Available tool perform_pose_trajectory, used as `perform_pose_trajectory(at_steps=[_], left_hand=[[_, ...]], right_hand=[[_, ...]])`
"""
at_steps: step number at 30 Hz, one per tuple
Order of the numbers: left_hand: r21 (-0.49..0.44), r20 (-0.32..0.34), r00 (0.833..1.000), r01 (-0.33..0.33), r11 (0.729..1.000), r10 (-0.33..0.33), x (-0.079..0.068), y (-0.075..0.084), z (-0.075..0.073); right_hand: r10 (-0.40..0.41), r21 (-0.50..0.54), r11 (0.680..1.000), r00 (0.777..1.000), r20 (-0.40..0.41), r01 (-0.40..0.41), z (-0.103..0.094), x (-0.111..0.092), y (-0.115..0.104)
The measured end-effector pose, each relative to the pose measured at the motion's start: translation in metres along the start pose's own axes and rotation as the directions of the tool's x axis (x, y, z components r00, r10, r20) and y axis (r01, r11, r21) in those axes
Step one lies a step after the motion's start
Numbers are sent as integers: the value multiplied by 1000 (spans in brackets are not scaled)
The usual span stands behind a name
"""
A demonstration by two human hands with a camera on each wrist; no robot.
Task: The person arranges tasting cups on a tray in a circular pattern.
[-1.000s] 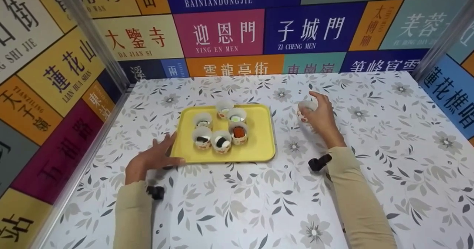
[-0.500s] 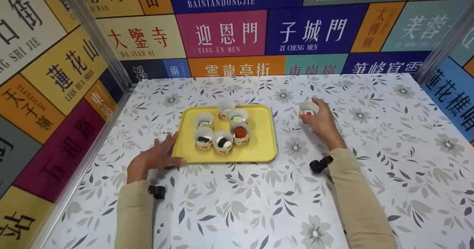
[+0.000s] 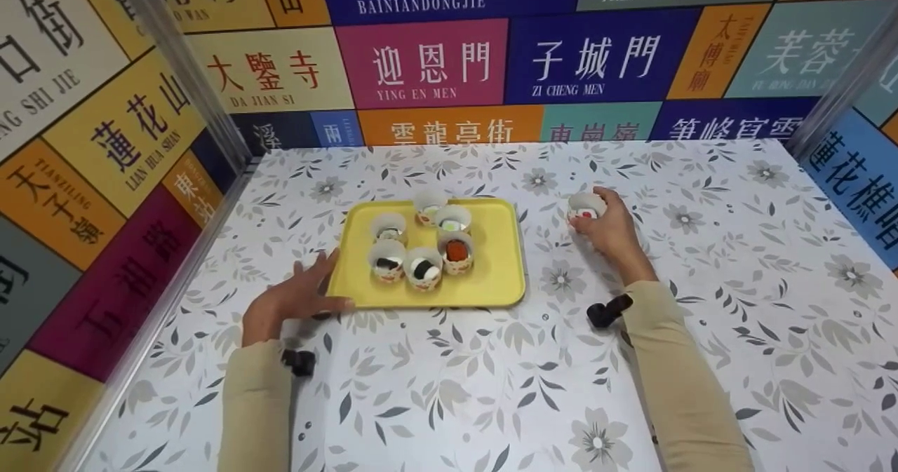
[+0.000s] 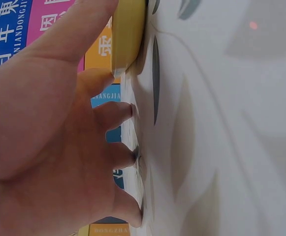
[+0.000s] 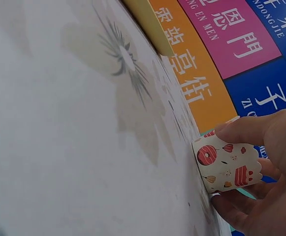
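Observation:
My right hand [image 3: 614, 233] pinches a paper baking cup [image 3: 584, 206] between thumb and fingers, right of the tray. White and red contents show inside it. In the right wrist view the cup [image 5: 226, 162] has a printed pattern of red sweets and a scalloped rim; its base is at the table surface. My left hand [image 3: 293, 297] rests at the left end of the yellow tray [image 3: 491, 286], fingers spread, thumb along the near edge. In the left wrist view the thumb and index finger touch the tray corner [image 4: 128, 44], while the other fingertips reach the tabletop.
Several similar paper cups stand clustered on the tray, among them one with an orange-red topping [image 3: 457, 250] and one with a black-banded white piece [image 3: 424, 269]. The floral tablecloth [image 3: 449, 388] meets colourful lettered walls [image 3: 428, 58] at the back and sides.
The right hand's fingers have closed around the paper cup, tipping lower, and its contents came into view. The left hand and the tray stay in place.

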State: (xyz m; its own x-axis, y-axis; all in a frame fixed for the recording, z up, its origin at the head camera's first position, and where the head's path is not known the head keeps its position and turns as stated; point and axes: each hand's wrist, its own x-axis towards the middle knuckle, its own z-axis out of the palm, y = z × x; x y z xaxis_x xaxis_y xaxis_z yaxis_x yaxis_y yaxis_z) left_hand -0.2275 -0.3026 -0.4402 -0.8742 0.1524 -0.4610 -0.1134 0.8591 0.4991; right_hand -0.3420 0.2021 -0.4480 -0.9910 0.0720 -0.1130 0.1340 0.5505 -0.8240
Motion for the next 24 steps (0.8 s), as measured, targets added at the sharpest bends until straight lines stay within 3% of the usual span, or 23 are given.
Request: perform_pose_trajectory(at_steps=[10, 17, 24], left_hand=[[-15, 1, 1000, 0, 1000, 0, 0, 1, 0], [7, 0, 999, -39, 999, 39, 1, 0, 0], [-3, 4, 1000, -1, 1000, 1, 0, 0, -1]], right_hand=[[-23, 6, 1000, 1000, -15, 23, 3, -1, -3], [-63, 13, 998, 998, -16, 63, 13, -2, -8], [-42, 34, 999, 999, -12, 42, 17, -6, -18]])
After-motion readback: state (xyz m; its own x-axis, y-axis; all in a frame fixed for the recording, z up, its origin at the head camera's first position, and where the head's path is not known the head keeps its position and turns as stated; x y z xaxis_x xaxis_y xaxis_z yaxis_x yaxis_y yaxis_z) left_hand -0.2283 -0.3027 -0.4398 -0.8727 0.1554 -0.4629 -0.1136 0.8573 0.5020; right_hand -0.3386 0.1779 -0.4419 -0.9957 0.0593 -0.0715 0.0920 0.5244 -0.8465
